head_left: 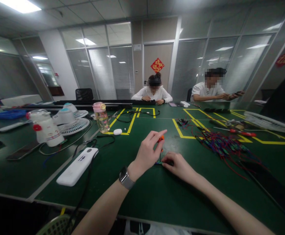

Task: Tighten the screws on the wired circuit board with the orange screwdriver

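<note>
My left hand [147, 149], wearing a watch, is closed around a screwdriver [162, 139] with an orange handle, one finger stretched past it. The screwdriver stands nearly upright, its thin dark shaft pointing down at a small green circuit board [158, 163] on the table. Fingers of my right hand [178, 164] pinch the right end of that board. My left hand hides part of the handle, and the exact spot the tip meets is too small to tell.
On the right lies a heap of wired circuit boards [220, 143] beside a red-handled screwdriver [242, 133]. A white power bank [77, 166], a pink-lidded bottle [101, 117], a white bottle [46, 129] and small fans [75, 126] stand left. Two people sit across the green table [142, 199].
</note>
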### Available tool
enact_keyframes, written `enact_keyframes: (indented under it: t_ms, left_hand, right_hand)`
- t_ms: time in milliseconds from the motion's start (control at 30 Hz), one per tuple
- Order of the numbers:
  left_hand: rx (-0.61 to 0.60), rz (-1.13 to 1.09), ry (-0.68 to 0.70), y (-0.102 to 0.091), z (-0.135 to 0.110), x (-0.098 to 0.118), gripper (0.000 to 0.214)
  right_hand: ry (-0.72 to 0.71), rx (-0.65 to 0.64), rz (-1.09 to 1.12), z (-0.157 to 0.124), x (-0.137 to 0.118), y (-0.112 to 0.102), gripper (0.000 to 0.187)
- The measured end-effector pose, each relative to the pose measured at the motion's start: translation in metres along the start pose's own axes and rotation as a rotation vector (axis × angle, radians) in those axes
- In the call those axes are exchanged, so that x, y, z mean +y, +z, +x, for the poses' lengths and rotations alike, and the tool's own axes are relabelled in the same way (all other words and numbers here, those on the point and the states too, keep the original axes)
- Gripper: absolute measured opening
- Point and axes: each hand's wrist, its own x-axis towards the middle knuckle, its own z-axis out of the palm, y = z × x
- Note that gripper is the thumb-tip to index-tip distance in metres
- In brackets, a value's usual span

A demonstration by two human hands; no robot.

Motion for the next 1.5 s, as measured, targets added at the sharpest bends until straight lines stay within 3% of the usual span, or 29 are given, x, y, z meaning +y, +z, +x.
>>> enact_keyframes:
  t_ms: [133, 300, 467, 633, 800, 967, 1167, 1333, 1500]
  left_hand:
    - [0.039, 0.024, -0.001, -0.0007, 0.0005, 0.0006, 0.027]
    - [-0.015, -0.102, -0.003, -0.0028, 0.0024, 0.0012, 0.037]
    - [0.060, -0.042, -0.055, -0.0024, 0.0020, 0.0007, 0.028]
    - [0.000, -0.103, -0.024, -0.0029, 0.0024, 0.0040, 0.035]
    - [0.066, -0.070, -0.019, -0.0020, 0.0021, 0.0060, 0.023]
    - [0.032, -0.150, -0.001, -0.0022, 0.0022, 0.0072, 0.033]
    - [0.165, -0.095, -0.081, 0.0003, 0.0015, 0.0057, 0.019]
    - [0.087, -0.146, -0.057, -0.0009, 0.0021, 0.0058, 0.031]
    - [0.121, -0.075, -0.104, -0.0006, 0.0019, 0.0044, 0.024]
  right_hand:
    - [0.002, -0.001, -0.004, -0.0003, 0.0000, 0.0000, 0.010]
    - [-0.011, -0.009, -0.012, -0.0007, -0.0002, -0.0008, 0.009]
    - [-0.003, -0.010, -0.019, -0.0008, -0.0003, -0.0009, 0.009]
    - [-0.009, -0.003, -0.027, -0.0008, 0.0002, -0.0002, 0.010]
    - [-0.003, -0.004, -0.035, -0.0011, 0.0004, 0.0005, 0.011]
    - [-0.002, -0.001, -0.032, -0.0010, -0.0006, 0.0003, 0.010]
    - [-0.003, -0.003, -0.022, -0.0009, -0.0005, 0.0000, 0.009]
    - [-0.010, 0.001, -0.007, -0.0011, 0.0015, 0.0006, 0.009]
    - [-0.013, 0.008, -0.017, -0.0014, 0.0000, 0.0001, 0.010]
